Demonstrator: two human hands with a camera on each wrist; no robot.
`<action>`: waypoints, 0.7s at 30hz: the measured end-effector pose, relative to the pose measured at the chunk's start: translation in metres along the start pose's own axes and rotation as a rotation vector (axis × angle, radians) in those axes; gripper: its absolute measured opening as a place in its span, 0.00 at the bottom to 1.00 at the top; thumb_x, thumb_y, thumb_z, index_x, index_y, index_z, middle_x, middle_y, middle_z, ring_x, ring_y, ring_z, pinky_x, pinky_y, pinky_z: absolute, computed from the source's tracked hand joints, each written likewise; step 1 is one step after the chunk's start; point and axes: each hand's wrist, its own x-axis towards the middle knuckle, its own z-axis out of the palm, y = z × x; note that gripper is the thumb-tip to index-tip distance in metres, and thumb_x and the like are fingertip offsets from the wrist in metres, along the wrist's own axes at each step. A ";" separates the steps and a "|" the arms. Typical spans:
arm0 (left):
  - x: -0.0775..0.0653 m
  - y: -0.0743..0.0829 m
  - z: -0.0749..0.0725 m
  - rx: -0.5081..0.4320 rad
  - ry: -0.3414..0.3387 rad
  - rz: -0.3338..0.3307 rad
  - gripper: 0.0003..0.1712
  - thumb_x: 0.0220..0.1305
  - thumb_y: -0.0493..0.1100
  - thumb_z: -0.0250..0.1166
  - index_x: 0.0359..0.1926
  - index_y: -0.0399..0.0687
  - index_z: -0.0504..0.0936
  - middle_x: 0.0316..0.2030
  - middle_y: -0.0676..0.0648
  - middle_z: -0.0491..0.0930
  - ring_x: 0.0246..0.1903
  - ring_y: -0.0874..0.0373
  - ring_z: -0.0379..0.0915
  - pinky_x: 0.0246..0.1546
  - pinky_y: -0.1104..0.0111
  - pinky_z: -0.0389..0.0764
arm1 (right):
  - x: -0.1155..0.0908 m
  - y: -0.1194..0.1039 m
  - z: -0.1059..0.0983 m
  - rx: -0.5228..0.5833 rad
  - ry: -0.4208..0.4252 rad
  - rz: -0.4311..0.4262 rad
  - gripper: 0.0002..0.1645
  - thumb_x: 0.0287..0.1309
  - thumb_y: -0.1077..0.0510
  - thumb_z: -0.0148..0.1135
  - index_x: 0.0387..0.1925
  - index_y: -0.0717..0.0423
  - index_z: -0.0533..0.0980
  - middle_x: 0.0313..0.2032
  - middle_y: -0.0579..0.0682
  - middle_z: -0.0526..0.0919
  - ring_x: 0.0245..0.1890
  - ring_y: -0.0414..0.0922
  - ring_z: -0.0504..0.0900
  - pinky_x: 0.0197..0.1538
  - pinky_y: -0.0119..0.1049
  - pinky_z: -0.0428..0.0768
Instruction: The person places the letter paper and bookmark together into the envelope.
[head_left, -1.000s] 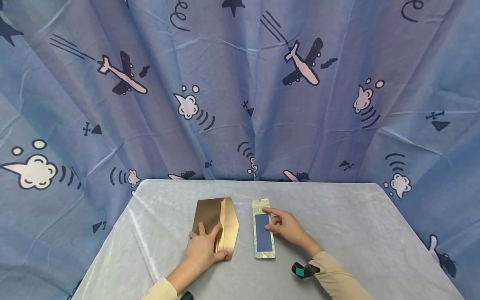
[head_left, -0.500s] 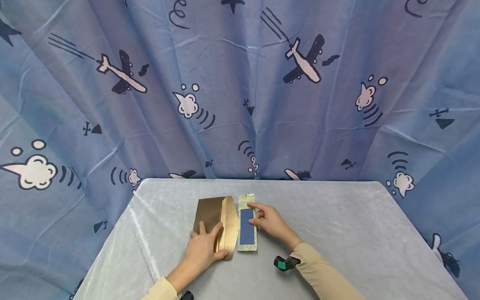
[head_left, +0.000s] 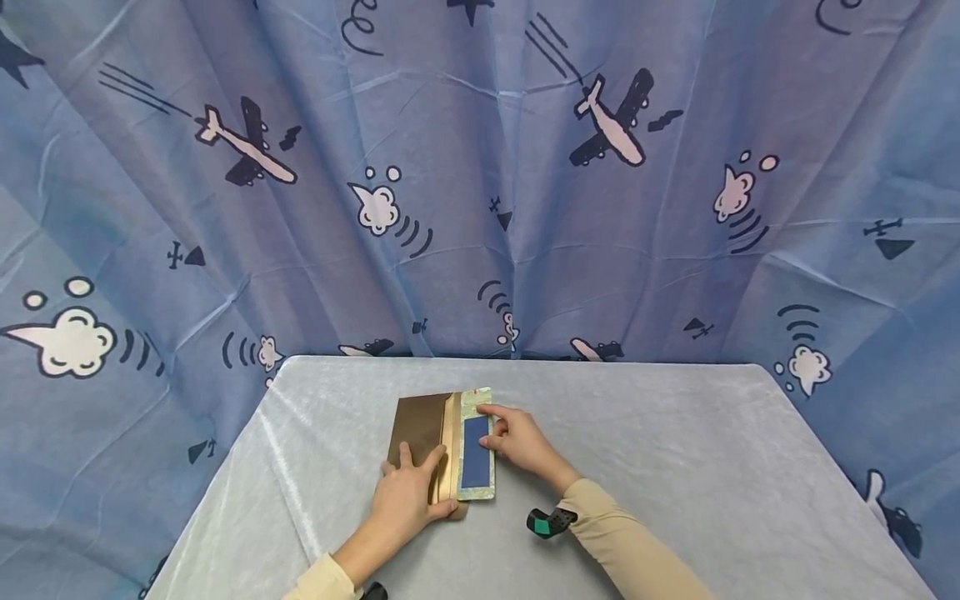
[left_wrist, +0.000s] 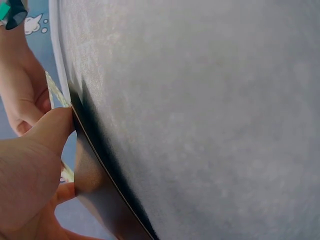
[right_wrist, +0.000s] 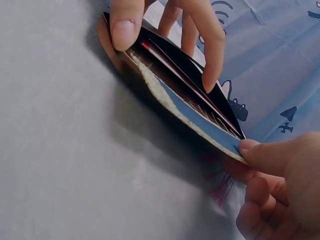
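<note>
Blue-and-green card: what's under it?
Under the card is part of the gold envelope; a corner peeks out below, by the left hand. The rest is covered.

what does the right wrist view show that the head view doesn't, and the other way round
Only the right wrist view: a red spot inside the open gold envelope, and a pink tassel.

Only the head view: the beige sleeves and a black wrist device with a green patch.

Both: the left hand, the right hand, the envelope, the blue-panelled card, the pale table cover and the patterned blue curtain.
</note>
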 end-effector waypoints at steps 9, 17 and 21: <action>0.001 0.001 0.000 0.008 -0.017 -0.006 0.50 0.39 0.72 0.69 0.64 0.61 0.68 0.58 0.21 0.68 0.43 0.22 0.74 0.24 0.54 0.81 | 0.005 -0.003 0.004 -0.010 -0.001 -0.014 0.33 0.53 0.61 0.66 0.62 0.54 0.69 0.14 0.42 0.71 0.13 0.36 0.66 0.18 0.28 0.64; 0.000 0.000 -0.001 0.009 -0.012 0.000 0.50 0.39 0.71 0.69 0.64 0.61 0.69 0.57 0.21 0.68 0.42 0.21 0.74 0.24 0.54 0.81 | 0.007 -0.008 0.008 -0.009 -0.025 -0.014 0.33 0.53 0.61 0.66 0.62 0.55 0.69 0.14 0.42 0.71 0.12 0.36 0.66 0.18 0.28 0.65; 0.000 0.000 -0.001 0.013 -0.010 0.001 0.50 0.39 0.72 0.69 0.64 0.61 0.69 0.57 0.21 0.68 0.43 0.21 0.74 0.23 0.55 0.81 | 0.008 -0.008 0.011 -0.007 -0.032 -0.008 0.33 0.53 0.61 0.66 0.62 0.55 0.69 0.14 0.42 0.71 0.12 0.36 0.66 0.18 0.28 0.65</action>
